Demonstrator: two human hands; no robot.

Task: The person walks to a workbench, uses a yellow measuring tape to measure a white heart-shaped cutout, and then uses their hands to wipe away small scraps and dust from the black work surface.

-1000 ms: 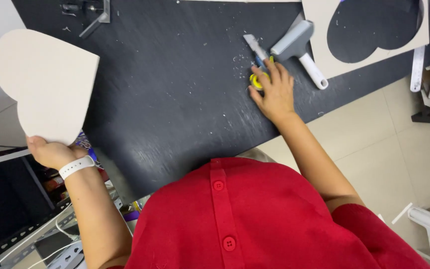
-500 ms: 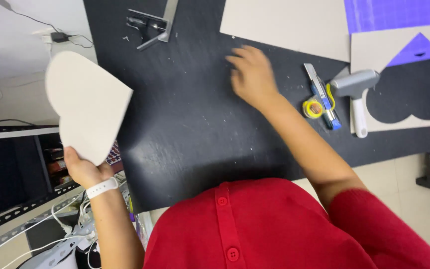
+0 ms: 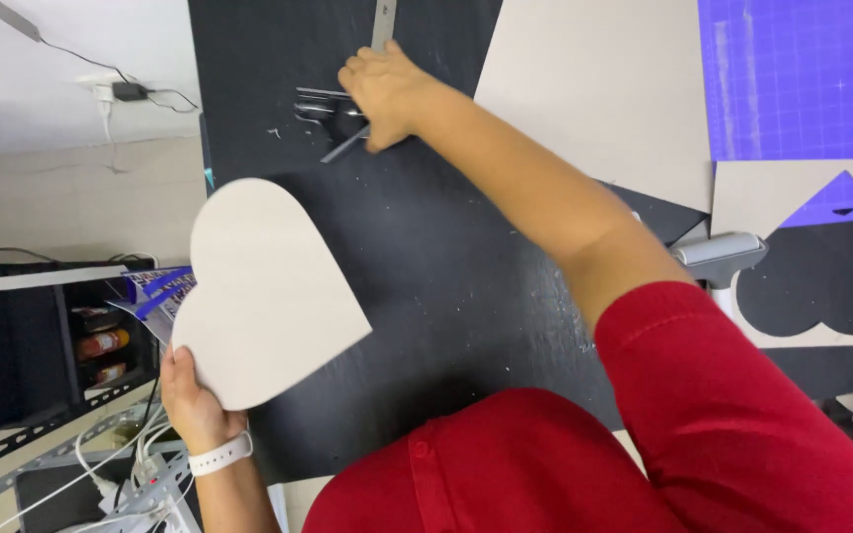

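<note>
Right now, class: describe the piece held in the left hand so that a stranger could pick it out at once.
Start at the black worktable and go to its left edge, where the left hand grips a flat pale heart cutout by its lower edge. Unlike the squarer grey board nearby, it is heart-shaped.

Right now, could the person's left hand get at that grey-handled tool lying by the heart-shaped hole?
Probably not easily. The left hand is holding the cardboard heart out past the table's near-left edge, and the grey-handled tool lies far across, beyond the outstretched right arm.
</note>
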